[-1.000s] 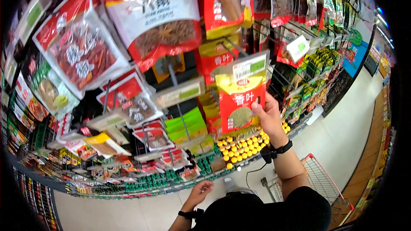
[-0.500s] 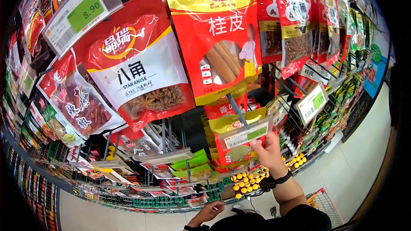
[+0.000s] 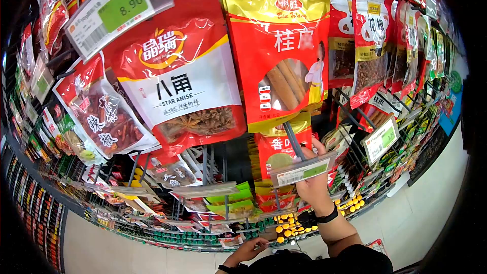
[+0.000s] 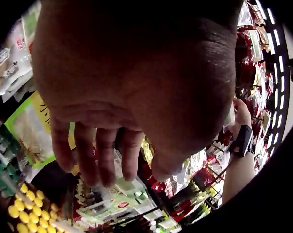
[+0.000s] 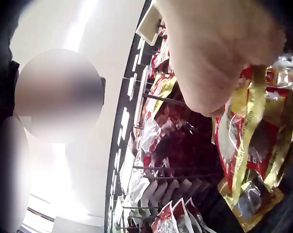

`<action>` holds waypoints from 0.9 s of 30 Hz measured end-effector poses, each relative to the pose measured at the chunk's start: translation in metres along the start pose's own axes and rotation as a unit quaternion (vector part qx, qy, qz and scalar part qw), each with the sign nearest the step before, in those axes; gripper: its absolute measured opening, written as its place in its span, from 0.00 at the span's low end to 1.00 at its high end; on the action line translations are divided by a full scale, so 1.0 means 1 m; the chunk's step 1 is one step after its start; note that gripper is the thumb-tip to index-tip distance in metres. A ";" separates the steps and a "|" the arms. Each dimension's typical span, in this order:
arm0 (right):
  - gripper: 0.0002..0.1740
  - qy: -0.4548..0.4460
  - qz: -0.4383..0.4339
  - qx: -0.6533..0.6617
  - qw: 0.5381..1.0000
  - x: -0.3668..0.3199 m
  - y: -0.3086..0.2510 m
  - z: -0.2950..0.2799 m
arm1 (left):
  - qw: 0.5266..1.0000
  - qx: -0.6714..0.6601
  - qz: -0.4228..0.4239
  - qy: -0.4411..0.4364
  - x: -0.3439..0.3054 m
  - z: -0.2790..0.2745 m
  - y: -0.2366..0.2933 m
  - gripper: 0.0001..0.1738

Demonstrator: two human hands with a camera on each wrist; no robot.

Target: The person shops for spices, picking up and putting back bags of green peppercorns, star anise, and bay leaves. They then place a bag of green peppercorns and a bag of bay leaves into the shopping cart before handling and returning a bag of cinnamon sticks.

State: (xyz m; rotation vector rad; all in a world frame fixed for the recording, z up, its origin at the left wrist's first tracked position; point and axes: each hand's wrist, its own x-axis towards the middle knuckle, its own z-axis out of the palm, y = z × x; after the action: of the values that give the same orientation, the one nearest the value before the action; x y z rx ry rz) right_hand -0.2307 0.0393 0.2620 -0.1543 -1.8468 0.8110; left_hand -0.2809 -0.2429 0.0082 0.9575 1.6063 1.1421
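Our right grip (image 3: pixel 312 189) sits behind the price tag (image 3: pixel 304 172); can't tell if it grasps the red packet (image 3: pixel 267 148)! Crooked tugging could snag that tag. Our left grip (image 3: pixel 251 249) dangles relaxed.

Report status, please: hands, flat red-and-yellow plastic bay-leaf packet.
Right hand at packet, grip unclear. Left hand empty, low. Clear rectangular plastic label holder partly covers packet.

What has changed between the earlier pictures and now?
The bay-leaf packet appears to have slid back along its hook; the right hand has moved partly behind the price tag, its grip hidden. The star anise packet still hangs; the left hand stays low, empty.
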 end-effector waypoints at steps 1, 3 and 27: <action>0.24 -0.003 -0.009 -0.038 0.999 0.001 -0.001 -0.001 | 1.000 0.000 -0.001 0.002 -0.001 -0.001 -0.003 0.15; 0.27 -0.018 -0.016 -0.075 0.997 0.003 -0.004 -0.001 | 1.000 0.001 -0.003 0.005 -0.002 -0.004 -0.009 0.16; 0.10 -0.254 -0.078 0.483 0.834 -0.103 -0.188 -0.005 | 0.982 0.153 0.102 0.043 -0.113 0.008 -0.013 0.15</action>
State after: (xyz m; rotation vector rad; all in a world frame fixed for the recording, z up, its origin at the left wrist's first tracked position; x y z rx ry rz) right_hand -0.1328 -0.1487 0.2950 0.9261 -1.6462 1.6748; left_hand -0.2426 -0.3492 0.0215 1.3121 1.8219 1.1031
